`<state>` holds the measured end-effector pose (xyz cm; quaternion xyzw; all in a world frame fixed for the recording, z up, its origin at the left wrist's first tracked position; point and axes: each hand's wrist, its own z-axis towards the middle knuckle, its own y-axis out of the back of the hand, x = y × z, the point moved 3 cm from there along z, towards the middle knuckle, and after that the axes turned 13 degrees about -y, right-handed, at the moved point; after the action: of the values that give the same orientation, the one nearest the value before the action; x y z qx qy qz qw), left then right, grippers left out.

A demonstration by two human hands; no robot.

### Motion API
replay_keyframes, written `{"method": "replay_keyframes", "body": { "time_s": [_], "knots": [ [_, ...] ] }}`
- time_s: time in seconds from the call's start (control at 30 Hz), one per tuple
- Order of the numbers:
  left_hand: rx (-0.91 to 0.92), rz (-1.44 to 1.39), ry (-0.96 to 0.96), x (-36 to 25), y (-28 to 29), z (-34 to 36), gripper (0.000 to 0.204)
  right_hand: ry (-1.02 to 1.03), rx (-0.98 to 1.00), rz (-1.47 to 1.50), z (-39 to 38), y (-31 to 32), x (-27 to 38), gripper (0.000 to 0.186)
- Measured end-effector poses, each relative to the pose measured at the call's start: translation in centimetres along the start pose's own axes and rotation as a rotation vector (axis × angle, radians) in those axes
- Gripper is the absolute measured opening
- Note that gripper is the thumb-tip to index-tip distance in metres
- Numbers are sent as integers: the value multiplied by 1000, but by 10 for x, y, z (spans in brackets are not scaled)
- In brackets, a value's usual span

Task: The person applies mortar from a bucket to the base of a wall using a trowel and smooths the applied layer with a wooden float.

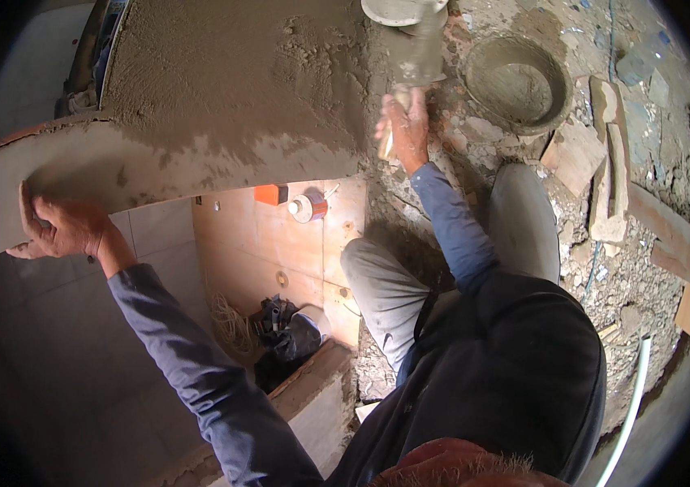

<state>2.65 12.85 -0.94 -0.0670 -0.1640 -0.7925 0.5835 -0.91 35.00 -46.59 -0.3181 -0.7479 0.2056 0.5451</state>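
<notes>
My right hand (pixel 407 130) is closed round the pale handle of a trowel (pixel 416 58), whose blade is blurred and coated in grey mortar. The blade is close to a white bucket (pixel 398 11) at the top edge of the view. To the left lies a slab of wet grey mortar (pixel 223 57), rough near its right side and smoother elsewhere. My left hand (pixel 61 229) is at the slab's pale front face (pixel 191 162), near its left end. Its fingers are spread, and I see nothing in them.
A mortar-coated basin (pixel 523 85) stands right of the trowel on rubble-strewn ground. Broken boards (pixel 605 162) and a white pipe (pixel 631 414) lie farther right. Below the slab edge, a lower level holds a white bottle (pixel 308 208), an orange box (pixel 271 194) and a black bag (pixel 296 345).
</notes>
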Motion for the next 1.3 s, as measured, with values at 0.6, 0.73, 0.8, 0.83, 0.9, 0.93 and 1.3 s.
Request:
{"method": "replay_keyframes", "body": {
  "time_s": [0.6,0.73,0.8,0.83,0.9,0.93,1.3],
  "knots": [
    [-84,-30,155,40,5,-7,22,646,-251,-1685,19,186,136,40],
    [-54,151,17,36,10,-6,23,-17,-68,-1904,57,235,154,31],
    [10,164,135,42,11,-6,22,19,133,-1892,67,246,156,32],
    [9,181,129,43,10,-5,22,52,256,-1864,73,253,159,33],
    [-6,204,105,43,10,-3,21,365,309,-1738,84,290,200,35],
    [-20,205,87,40,10,-3,21,453,-94,-1689,76,330,220,33],
    [-103,207,69,16,4,-4,20,-191,-831,-1663,-14,577,195,62]
  ]
}}
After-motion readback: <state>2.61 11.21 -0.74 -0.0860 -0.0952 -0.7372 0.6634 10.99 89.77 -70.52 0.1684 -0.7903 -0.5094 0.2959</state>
